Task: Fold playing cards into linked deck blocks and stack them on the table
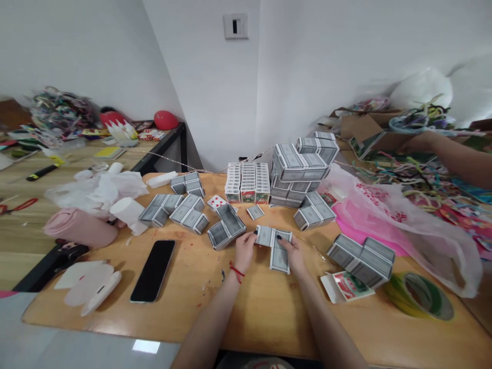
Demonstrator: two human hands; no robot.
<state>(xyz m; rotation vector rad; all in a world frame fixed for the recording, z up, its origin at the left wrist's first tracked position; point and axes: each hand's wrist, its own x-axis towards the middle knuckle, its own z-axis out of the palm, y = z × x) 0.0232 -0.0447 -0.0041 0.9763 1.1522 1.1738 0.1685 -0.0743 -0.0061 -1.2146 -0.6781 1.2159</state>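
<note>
My left hand (244,251) and my right hand (292,253) meet at the middle of the wooden table (269,312). Together they hold small grey-backed card decks (273,242): one deck lies flat crosswise under my left fingertips, another points toward me under my right fingers. Both hands have their fingers curled on the decks. A red string circles my left wrist. Several joined deck blocks (226,227) lie just beyond my left hand.
A tall stack of decks (298,171) and a row of boxed decks (248,183) stand at the back. A black phone (153,270) lies left; a tape roll (418,302), a pink plastic bag (388,215) and another person's arm (457,156) are right.
</note>
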